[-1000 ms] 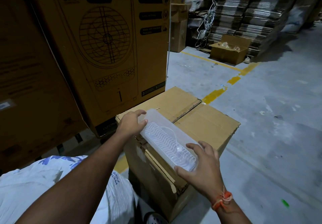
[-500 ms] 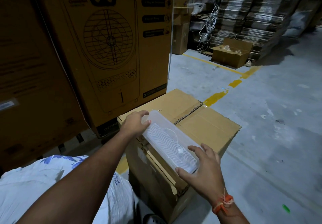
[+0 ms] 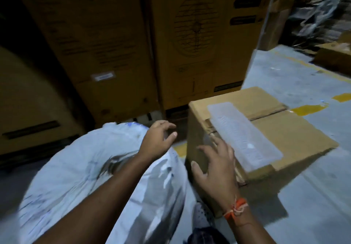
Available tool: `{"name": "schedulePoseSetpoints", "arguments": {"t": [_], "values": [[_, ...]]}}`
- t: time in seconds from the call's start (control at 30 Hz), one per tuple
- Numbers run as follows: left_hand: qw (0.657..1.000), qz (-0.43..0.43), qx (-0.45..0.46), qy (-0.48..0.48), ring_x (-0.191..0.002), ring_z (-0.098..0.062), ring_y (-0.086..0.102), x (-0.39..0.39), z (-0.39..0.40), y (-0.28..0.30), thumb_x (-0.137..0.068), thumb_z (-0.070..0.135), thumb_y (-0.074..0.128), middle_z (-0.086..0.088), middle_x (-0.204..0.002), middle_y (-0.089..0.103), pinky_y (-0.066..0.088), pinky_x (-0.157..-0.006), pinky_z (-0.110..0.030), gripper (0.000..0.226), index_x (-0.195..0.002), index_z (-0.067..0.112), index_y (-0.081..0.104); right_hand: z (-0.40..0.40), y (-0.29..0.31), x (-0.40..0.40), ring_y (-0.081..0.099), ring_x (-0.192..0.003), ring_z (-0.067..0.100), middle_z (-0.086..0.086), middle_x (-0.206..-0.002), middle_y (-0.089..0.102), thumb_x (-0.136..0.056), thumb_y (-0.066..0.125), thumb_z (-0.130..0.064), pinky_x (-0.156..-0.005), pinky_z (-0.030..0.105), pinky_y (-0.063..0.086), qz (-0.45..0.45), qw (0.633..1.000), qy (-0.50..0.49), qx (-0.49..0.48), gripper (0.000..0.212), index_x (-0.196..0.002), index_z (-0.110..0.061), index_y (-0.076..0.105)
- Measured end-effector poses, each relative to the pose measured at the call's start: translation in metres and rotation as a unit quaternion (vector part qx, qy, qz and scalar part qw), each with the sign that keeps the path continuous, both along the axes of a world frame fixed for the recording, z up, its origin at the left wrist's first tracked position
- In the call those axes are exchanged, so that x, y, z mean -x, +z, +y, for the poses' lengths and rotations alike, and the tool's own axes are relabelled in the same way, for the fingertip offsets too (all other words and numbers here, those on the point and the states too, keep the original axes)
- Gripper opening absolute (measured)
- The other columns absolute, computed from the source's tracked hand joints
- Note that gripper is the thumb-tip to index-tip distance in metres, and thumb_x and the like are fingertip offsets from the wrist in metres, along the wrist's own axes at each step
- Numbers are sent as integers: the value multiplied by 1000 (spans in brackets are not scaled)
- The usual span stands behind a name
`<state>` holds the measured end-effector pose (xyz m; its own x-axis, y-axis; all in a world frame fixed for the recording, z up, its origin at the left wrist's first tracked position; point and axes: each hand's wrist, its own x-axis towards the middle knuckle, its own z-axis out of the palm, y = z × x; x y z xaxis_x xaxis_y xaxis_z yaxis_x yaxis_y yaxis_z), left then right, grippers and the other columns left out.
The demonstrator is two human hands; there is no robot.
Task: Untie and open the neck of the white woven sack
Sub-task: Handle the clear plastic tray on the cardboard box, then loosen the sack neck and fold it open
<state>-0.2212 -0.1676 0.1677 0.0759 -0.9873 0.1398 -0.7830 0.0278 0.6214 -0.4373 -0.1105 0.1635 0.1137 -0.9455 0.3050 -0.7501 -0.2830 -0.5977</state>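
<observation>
The white woven sack with blue print fills the lower left, bulging, its top edge toward the tall boxes. The neck and any tie are not visible in this blurred frame. My left hand hovers over the sack's right side with fingers loosely curled, holding nothing. My right hand, with an orange thread at the wrist, is spread in the air in front of the near side of a small cardboard box, holding nothing. A clear plastic part lies on the box top.
Tall cardboard cartons printed with a fan drawing stand close behind the sack and box. Grey concrete floor with yellow line marks extends to the right. Stacked material and another carton sit at the far right. A perforated shoe shows at the bottom.
Both hands have let go of the clear plastic part, which now lies on the box. The view has swung left and down, and both hands have moved toward the sack.
</observation>
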Motion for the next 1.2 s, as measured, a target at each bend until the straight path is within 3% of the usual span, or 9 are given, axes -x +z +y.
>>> {"name": "schedulePoseSetpoints", "arguments": {"t": [0.17,0.3,0.47,0.67,0.8,0.93,1.0,1.1,1.2], "values": [[996,19,-39,78,-116,-15,65,-76,115,2,-95,25,68,-1,-122,71,53,-103,-35,22,-111,18,80,37,-22,-83,48,-133,25,5,-136,55,-73,63,-43,-111,35,39,-25,980,147,-129,41,-110,-28,74],[993,16,-58,105,-106,-15,70,-125,163,-2,-94,24,70,-1,-122,72,56,-98,-36,23,-114,18,80,61,-31,-136,59,-118,16,-1,-118,68,-76,67,-35,-108,35,46,-32,965,207,-160,39,-111,-23,75],[989,33,-59,133,-108,-15,71,-169,173,-13,-97,28,67,1,-125,67,48,-82,-21,23,-116,23,78,73,-36,-181,58,-111,9,-4,-123,67,-85,73,-24,-97,21,45,-3,957,221,-187,36,-121,-21,71],[984,70,-53,156,-114,-19,69,-213,141,-39,-97,28,67,-3,-133,67,53,-95,-29,26,-121,21,76,45,-57,-219,64,-95,10,-1,-118,73,-87,73,-19,-70,-2,39,-8,960,171,-219,36,-122,-19,70],[980,75,-67,171,-116,-20,68,-235,110,-58,-97,29,67,-4,-137,64,53,-101,-33,29,-125,22,74,15,-74,-239,67,-96,13,0,-116,76,-86,72,-15,-70,0,41,-17,967,124,-220,33,-119,-19,72],[978,75,-79,176,-118,-22,67,-247,87,-76,-98,31,66,-4,-140,61,54,-104,-35,31,-127,23,72,-10,-86,-256,69,-103,16,-1,-114,76,-85,70,-14,-86,25,53,-13,969,112,-218,33,-117,-24,73],[977,80,-85,176,-117,-22,66,-252,80,-83,-98,30,66,-4,-140,60,53,-104,-36,31,-127,23,71,-19,-93,-262,67,-91,14,-1,-104,76,-87,68,-13,-79,23,53,-20,971,110,-211,31,-116,-24,74],[976,83,-88,183,-111,-20,67,-255,74,-93,-98,28,64,-4,-140,58,54,-102,-32,31,-128,22,71,-28,-102,-269,64,-75,8,0,-90,75,-89,67,-15,-63,8,42,-27,975,102,-196,25,-112,-24,73],[977,73,-89,182,-113,-17,64,-253,73,-103,-98,25,63,-4,-140,57,46,-94,-23,32,-129,20,71,-31,-112,-272,63,-64,10,1,-74,72,-88,66,-18,-56,19,44,-43,978,73,-188,17,-104,-25,68]]}}
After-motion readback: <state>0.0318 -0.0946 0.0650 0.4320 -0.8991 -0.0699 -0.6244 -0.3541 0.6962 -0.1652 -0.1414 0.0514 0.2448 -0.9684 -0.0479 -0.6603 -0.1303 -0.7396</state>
